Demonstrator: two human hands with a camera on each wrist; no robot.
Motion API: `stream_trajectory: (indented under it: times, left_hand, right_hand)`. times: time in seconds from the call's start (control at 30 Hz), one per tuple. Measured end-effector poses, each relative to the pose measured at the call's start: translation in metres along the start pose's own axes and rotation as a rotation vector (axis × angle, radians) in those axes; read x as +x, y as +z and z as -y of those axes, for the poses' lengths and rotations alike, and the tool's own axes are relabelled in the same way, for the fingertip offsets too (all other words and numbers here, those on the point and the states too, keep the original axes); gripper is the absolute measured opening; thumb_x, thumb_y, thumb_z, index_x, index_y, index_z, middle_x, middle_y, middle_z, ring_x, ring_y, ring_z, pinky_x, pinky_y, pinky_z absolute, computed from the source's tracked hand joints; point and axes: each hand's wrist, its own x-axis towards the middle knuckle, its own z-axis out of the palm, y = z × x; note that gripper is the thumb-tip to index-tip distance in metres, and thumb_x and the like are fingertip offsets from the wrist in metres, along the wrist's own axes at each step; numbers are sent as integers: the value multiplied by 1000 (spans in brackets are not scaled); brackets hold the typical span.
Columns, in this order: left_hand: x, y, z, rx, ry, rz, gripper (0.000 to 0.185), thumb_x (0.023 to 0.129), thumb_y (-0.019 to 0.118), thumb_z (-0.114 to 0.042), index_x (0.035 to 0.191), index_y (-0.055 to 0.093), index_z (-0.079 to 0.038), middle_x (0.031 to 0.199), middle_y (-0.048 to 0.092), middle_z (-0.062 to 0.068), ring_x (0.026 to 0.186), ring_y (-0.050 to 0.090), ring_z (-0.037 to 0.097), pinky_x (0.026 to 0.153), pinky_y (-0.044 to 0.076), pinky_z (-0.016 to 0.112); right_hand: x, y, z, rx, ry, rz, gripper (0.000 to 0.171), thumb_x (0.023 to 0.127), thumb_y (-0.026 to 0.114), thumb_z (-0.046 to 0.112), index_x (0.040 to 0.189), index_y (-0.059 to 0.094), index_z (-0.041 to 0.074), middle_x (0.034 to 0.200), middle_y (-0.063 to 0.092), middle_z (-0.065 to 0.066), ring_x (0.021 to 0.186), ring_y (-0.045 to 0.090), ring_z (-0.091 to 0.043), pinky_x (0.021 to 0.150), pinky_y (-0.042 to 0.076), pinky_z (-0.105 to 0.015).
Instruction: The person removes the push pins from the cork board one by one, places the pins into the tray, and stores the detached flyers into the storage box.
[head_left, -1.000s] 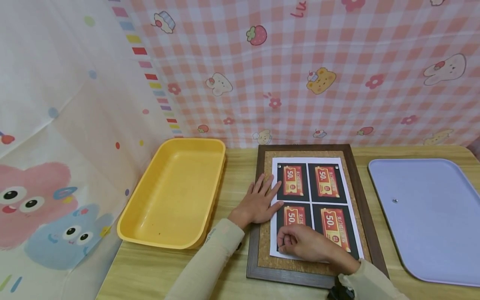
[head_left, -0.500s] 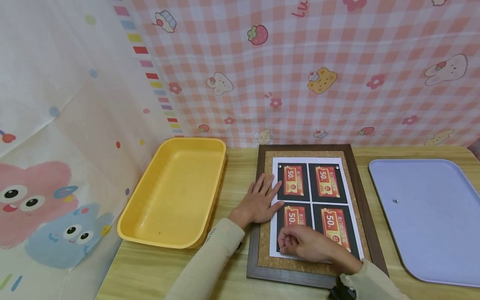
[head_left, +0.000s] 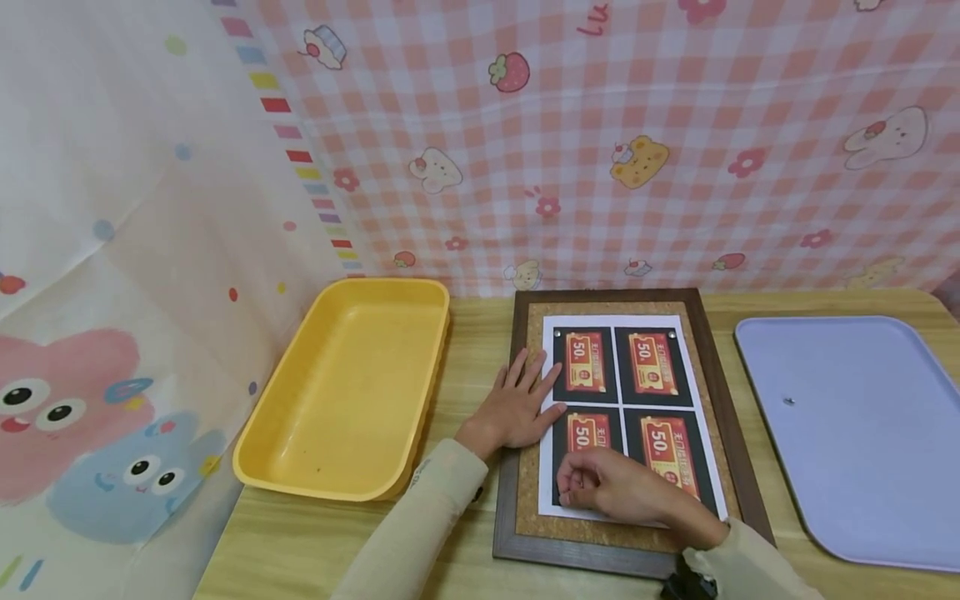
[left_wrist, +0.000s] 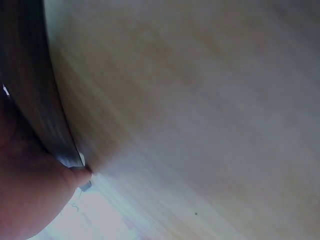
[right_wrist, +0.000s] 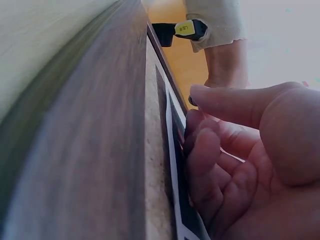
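A white sheet [head_left: 620,375] printed with red coupons on black lies on a cork board [head_left: 551,527] in a dark wooden frame. Silver thumbtacks sit in both of its far corners, left [head_left: 557,334] and right [head_left: 672,335]. My left hand [head_left: 513,410] lies flat across the frame's left side, spread fingertips on the sheet's left edge. At the near-left corner, my right hand [head_left: 618,485] has its thumb and curled index finger together over the paper. Between those fingertips the right wrist view shows part of a small dark, shiny thumbtack [right_wrist: 192,101], mostly hidden.
To the left stands a deep yellow tray [head_left: 348,392]. A flat lilac tray [head_left: 862,450] lies to the right, bearing one loose thumbtack [head_left: 789,402]. Behind the wooden table [head_left: 480,321] hangs a pink checked cloth [head_left: 570,108]; another printed cloth covers the left side.
Both hands keep nearly the same place on the board. Only the head view has shifted slightly.
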Motion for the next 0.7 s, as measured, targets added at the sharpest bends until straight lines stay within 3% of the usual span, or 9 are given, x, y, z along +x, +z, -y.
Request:
stream_trajectory:
  times: [0.33, 0.47, 0.7]
  left_hand:
    - [0, -1, 0, -2, 8, 3, 65, 104, 19, -58, 161, 4, -29, 168, -6, -1, 153, -13, 25, 123, 9, 49]
    - [1, -1, 0, -14, 4, 7, 65, 104, 19, -58, 161, 4, -28, 168, -7, -1, 153, -13, 25, 123, 8, 49]
    - [3, 3, 2, -27, -13, 16, 66, 104, 20, -59, 161, 4, -29, 168, -8, -2, 153, -15, 24, 123, 5, 48]
  right_hand:
    - [-7, -8, 4, -4, 28, 3, 8, 93, 69, 14, 94, 66, 7, 80, 64, -3, 65, 56, -13, 55, 45, -23]
    - [-7, -12, 7, -35, -4, 0, 6, 93, 69, 14, 93, 66, 9, 79, 64, -1, 67, 57, -12, 59, 46, -24]
    - [-11, -19, 13, -21, -45, -4, 8, 94, 69, 13, 94, 66, 5, 81, 66, -6, 62, 55, -10, 54, 46, -23]
